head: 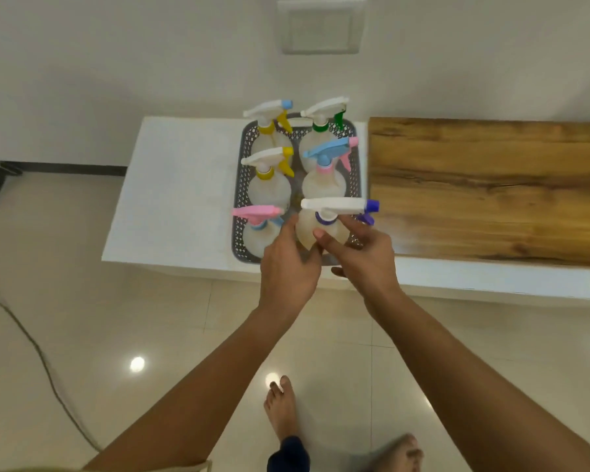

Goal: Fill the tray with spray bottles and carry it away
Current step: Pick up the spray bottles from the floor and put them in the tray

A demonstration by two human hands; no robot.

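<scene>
While a dark cable (45,362) trails over the glossy cream floor tiles (171,321) at far left, the white desk (171,185) carries a grey perforated plastic tray (240,185) standing near its middle, just left of a brown wood-grain board (491,185). Five translucent spray bottles stand upright in the tray in two columns. On the left side are a bottle with a white trigger head, blue nozzle and yellow collar (268,114), a bottle with a white head and yellow nozzle (269,161), and a bottle with a pink head (258,212). On the right side are a green-collared bottle with a white head (324,112) and a bottle with a light blue head and pink trigger (327,153). At the tray's near right corner, a sixth bottle with a white head and purple nozzle (338,206) is held by both hands. The left hand (288,264) presses its fingers against the bottle's left side in a half-closed grip. The right hand (365,257) wraps the right side, thumb across the front and fingers near the purple trigger. Whether the bottle's base rests on the tray floor cannot be told.
</scene>
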